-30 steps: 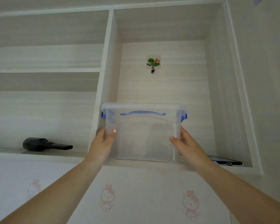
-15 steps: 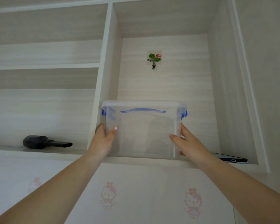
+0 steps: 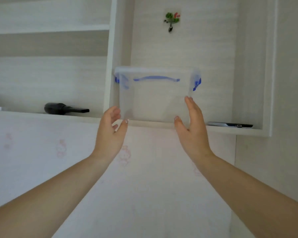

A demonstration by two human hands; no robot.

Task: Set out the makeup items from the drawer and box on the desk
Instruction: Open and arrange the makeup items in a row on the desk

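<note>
A clear plastic box (image 3: 155, 100) with a blue handle and blue side clips stands on the shelf (image 3: 151, 124) of a tall white alcove, and I see nothing inside it. My left hand (image 3: 110, 131) is just below its lower left corner, fingers apart and curled, with only the thumb tip near the box. At the box's lower right side my right hand (image 3: 191, 121) is held flat with straight fingers, close to or lightly touching the wall. Neither hand is closed around the box.
A black hair-dryer-like tool (image 3: 62, 108) lies on the shelf to the left. To the right of the box a dark phone (image 3: 230, 124) lies flat. On the alcove's back wall is a small hook with a green and red sticker (image 3: 171, 19). Below the shelf is a pale panel with faint cartoon prints (image 3: 124, 155).
Both hands gripped the box's sides before. Now the left hand has dropped off below the corner and the right hand has opened flat. The box rests on the shelf.
</note>
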